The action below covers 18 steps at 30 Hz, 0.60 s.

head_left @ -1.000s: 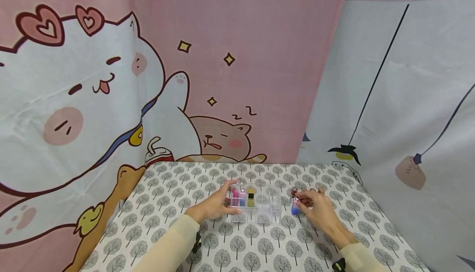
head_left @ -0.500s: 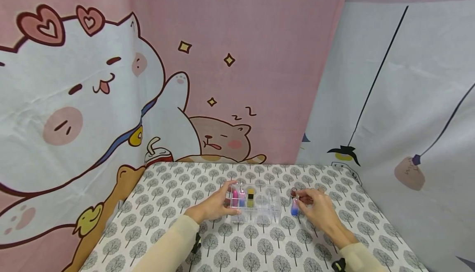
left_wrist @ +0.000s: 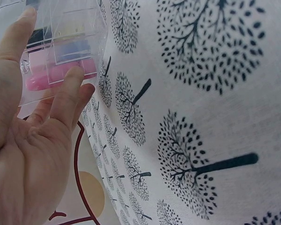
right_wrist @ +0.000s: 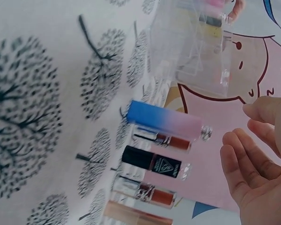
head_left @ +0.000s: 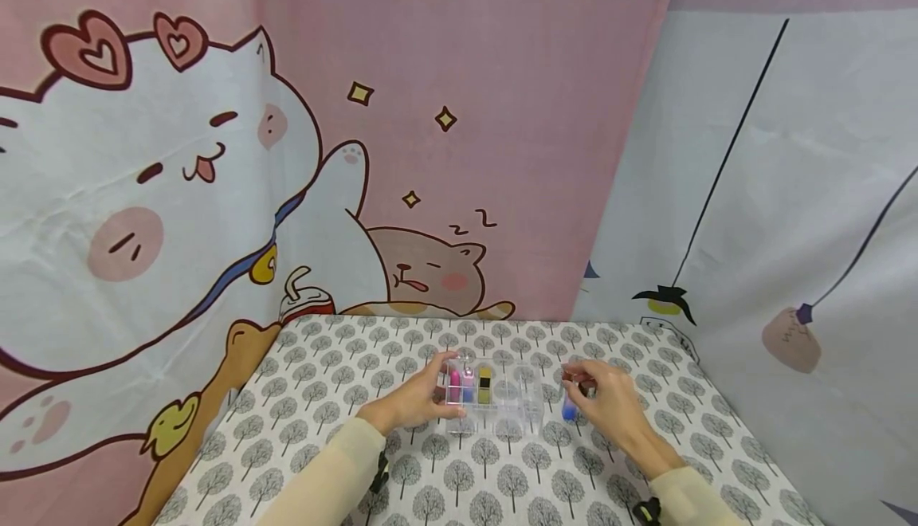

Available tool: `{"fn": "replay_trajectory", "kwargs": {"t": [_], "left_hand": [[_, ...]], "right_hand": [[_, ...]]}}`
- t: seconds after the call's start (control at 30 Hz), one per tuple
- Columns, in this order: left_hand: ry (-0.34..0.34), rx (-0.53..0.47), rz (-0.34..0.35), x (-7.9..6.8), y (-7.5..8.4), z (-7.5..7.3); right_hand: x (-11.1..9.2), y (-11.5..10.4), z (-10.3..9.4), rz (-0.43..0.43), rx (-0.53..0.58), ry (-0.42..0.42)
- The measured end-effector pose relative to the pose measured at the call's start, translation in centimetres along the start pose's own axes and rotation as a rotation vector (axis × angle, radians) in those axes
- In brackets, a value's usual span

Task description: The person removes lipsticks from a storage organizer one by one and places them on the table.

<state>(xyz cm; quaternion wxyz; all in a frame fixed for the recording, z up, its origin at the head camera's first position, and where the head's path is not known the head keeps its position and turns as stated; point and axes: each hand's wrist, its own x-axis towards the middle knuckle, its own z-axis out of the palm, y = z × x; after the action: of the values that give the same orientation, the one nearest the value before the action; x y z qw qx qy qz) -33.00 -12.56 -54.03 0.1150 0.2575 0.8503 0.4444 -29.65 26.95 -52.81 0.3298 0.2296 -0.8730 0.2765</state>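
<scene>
My left hand [head_left: 412, 398] grips the left end of a clear plastic organizer [head_left: 508, 389], thumb on the near side and fingers on the far side. Inside its left part stand a bright pink tube [head_left: 455, 385], a pink-and-blue lipstick tube [head_left: 468, 387] and a yellow-green one with a black band [head_left: 484, 385]. My right hand [head_left: 613, 402] is over a second pink-and-blue lipstick tube [right_wrist: 164, 120], right of the organizer. In the right wrist view, its loosely bent fingers are apart from that tube's tip and hold nothing.
Beside that tube, the right wrist view shows a row with a clear lip gloss [right_wrist: 164, 139], a black lip tube [right_wrist: 152, 161], another clear gloss [right_wrist: 150, 191] and a peach-coloured tube [right_wrist: 136, 214]. They stand on a tree-print cloth [head_left: 459, 474] before printed curtains [head_left: 531, 151].
My right hand has shifted slightly left and away, so its fingers now cover the top of the lipstick tube in the head view. The left hand and organizer stay in place.
</scene>
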Motion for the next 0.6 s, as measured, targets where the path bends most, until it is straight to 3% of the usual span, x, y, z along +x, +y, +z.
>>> {"fn": "replay_trajectory", "kwargs": {"t": [0.03,0.2,0.23,0.27,0.3,0.6], "left_hand": [[-0.005,0.016,0.031,0.9,-1.9,0.3],[-0.010,0.030,0.036,1.0,-2.2,0.1],[-0.007,0.035,0.034,0.9,-2.1,0.1],[-0.001,0.016,0.003,0.0,-0.2,-0.2],[0.003,0.016,0.001,-0.1,0.0,-0.2],[-0.005,0.027,0.007,0.1,0.0,-0.2]], "right_hand": [[0.1,-0.1,0.1,-0.005,0.005,0.003],[0.9,-1.1,0.6,-0.010,-0.004,-0.023],[1.1,-1.2,0.8,-0.013,-0.005,-0.028],[1.2,-1.4,0.9,-0.016,-0.009,-0.034],[1.3,-1.5,1.0,-0.016,-0.014,-0.038],[2.2,-2.4,1.7,-0.049,0.027,-0.023]]}}
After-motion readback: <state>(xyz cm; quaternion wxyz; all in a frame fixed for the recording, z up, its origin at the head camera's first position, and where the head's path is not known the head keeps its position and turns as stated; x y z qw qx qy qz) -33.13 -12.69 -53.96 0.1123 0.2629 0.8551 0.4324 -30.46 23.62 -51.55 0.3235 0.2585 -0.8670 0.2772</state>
